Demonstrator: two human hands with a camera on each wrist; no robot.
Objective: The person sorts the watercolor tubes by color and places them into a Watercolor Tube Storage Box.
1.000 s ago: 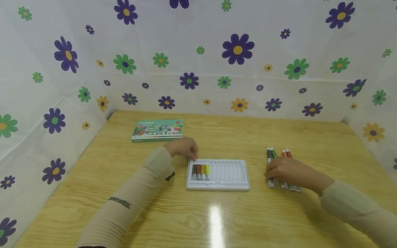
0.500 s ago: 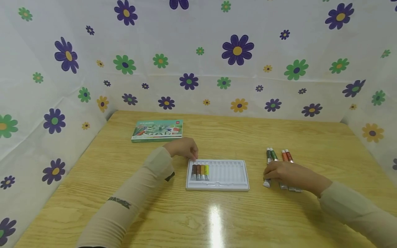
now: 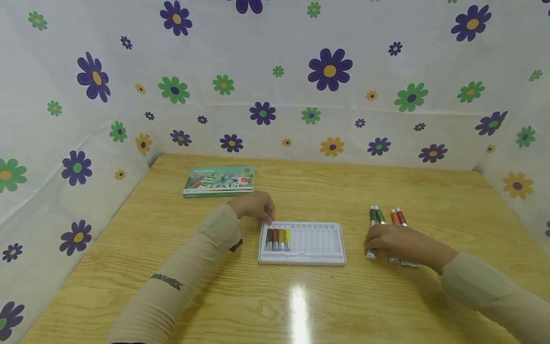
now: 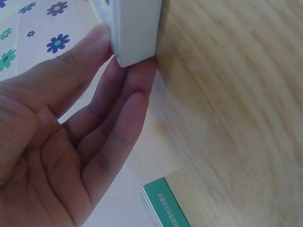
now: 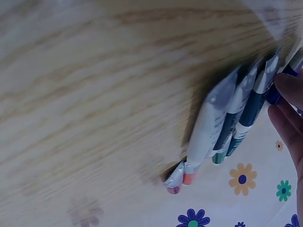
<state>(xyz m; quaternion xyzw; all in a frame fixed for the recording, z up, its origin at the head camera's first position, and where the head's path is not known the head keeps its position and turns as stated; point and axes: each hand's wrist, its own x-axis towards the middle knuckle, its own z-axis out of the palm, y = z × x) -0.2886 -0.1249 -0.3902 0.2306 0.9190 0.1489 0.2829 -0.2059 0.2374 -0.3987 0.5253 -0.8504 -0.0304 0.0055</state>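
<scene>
A white plastic tray [image 3: 302, 261] holds several paint tubes [image 3: 281, 239], brown to yellow, in its left slots. My left hand [image 3: 254, 205] pinches the tray's far left corner, thumb on one face and fingertips against the other in the left wrist view. To the right, my right hand [image 3: 404, 243] covers the middle of a row of loose tubes. In the right wrist view, its thumb and fingers pinch a dark blue paint tube [image 5: 274, 96] at the row's end. Green-topped tubes [image 3: 373, 216] and orange-red ones [image 3: 397, 216] stick out beyond the hand.
A flat green illustrated paint box [image 3: 219, 182] lies behind my left hand on the wooden table [image 3: 240, 301]. Flower-patterned cloth [image 3: 275, 86] hangs at the back and sides. Bare tabletop separates the tray from the loose tubes.
My right hand has shifted slightly left, and the silver end of the tube under it has moved left, away from the others. My left hand and the tray have stayed put.
</scene>
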